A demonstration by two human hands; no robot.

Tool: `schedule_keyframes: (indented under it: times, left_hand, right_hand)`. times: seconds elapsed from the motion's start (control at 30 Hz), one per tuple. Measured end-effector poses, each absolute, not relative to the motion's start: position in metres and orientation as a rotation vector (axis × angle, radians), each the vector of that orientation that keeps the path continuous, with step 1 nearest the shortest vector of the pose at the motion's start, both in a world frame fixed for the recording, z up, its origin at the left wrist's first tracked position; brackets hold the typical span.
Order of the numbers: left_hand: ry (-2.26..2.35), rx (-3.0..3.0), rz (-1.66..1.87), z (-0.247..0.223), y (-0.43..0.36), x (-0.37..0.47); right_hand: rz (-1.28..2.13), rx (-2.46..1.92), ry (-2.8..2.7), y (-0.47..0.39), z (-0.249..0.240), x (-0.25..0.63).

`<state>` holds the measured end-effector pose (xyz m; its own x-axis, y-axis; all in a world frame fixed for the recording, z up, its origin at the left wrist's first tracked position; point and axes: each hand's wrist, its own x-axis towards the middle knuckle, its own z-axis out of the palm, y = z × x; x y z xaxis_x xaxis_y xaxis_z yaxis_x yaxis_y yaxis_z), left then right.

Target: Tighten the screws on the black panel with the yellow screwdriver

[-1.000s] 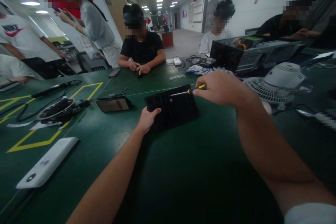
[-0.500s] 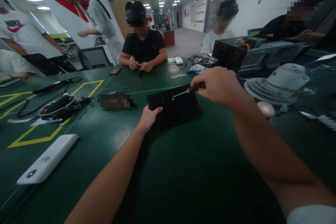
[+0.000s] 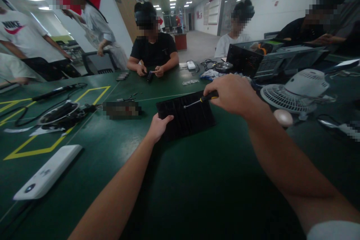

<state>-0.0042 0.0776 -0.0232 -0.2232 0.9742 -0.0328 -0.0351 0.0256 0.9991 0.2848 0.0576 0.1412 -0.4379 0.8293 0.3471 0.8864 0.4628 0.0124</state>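
Note:
A flat black panel (image 3: 194, 120) with raised or folded ridges, somewhat like an opened wallet, lies on the green table in front of me. My left hand (image 3: 160, 125) grips its left edge, thumb on top and fingers hidden. In my right hand (image 3: 229, 92) is a screwdriver (image 3: 199, 101) with a black and yellow handle, held from above. Its thin metal shaft slants down to the left. The tip meets a small shiny round spot, perhaps a screw, near the panel's upper middle.
A white fan (image 3: 302, 90) and a pale round object (image 3: 283, 117) lie to the right, with an open metal computer case (image 3: 284, 58) behind. Left are a white power bank-like block (image 3: 49, 172), cables and yellow tape (image 3: 30, 153). Across the table a person (image 3: 153, 50) handles a small dark object.
The screwdriver tip stays on the same spot of the panel, and both hands hold nearly still. My view has shifted slightly. A standing person at the left has lowered a hand toward a chair.

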Motion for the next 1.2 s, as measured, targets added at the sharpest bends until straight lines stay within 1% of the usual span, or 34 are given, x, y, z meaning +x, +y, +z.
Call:
schedule_keyframes:
  times: [0.13, 0.77, 1.2]
  left_hand:
    - [1.367, 1.044, 1.359, -0.024, 0.078, -0.005]
    - [1.359, 1.025, 1.359, -0.023, 0.080, -0.006]
    - [1.378, 1.031, 1.355, -0.030, 0.083, -0.011]
  right_hand:
    - [-0.300, -1.479, -2.388, 0.057, 0.140, 0.283]
    - [-0.179, -1.717, -2.424, 0.051, 0.143, 0.279]
    - [-0.209, -1.586, -2.427, 0.050, 0.146, 0.289]
